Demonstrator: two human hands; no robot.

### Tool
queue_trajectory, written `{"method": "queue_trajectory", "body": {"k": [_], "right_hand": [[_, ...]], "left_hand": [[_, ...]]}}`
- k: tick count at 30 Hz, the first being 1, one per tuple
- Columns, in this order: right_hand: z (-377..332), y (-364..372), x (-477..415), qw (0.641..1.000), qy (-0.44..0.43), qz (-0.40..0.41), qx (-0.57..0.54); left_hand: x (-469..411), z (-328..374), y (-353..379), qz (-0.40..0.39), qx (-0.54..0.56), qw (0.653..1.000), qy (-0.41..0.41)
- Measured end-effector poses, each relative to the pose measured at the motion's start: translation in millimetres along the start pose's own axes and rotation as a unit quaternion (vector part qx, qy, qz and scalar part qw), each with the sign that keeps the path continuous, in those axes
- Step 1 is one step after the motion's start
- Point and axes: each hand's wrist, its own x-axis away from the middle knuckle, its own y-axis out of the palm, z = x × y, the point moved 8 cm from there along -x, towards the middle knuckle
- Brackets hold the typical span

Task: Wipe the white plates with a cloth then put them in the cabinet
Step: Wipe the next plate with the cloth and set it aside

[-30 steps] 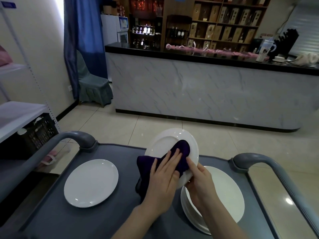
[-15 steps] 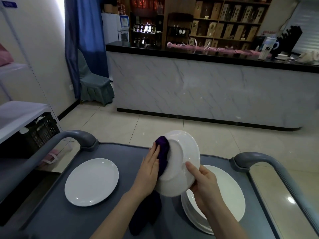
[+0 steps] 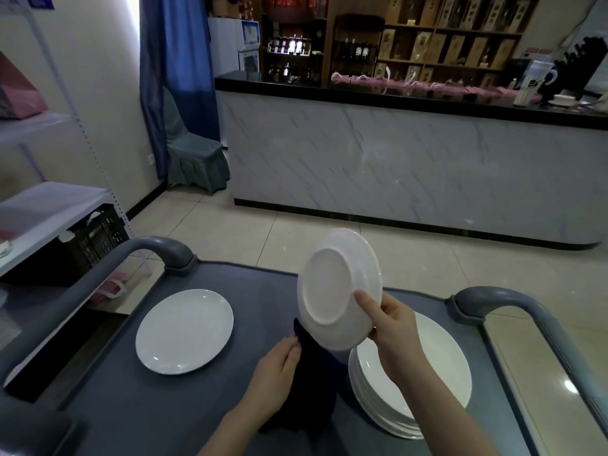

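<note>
Dim interior; blown-out daylight beside curtain [image 3: 177, 77], top left. Glare spots on floor [image 3: 569, 386] tiles, right. Fisheye bowing at edges. Back shelves [image 3: 444, 44] soft, probably blur; held plate [image 3: 332, 291] sharp.

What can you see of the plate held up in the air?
The plate is round, white and glossy, ceramic by its look. It is tilted nearly upright, underside and foot ring toward the camera. The right hand grips its lower right rim, thumb on the underside. It hangs over the cart, by the stack of plates. The dark cloth in the left hand reaches its lower left edge.
</note>
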Motion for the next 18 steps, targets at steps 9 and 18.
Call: {"method": "queue_trajectory", "body": {"k": [9, 18], "right_hand": [[-6.2, 51.7, 18.7, 0.897, -0.212, -0.158, 0.355], [26.1, 125.6, 70.0, 0.642, -0.518, -0.248, 0.508]], "left_hand": [[16.2, 16.2, -82.3, 0.201, 0.378, 0.900, -0.089], [73.3, 0.9, -122.7, 0.294, 0.388, 0.862, -0.141]]}}
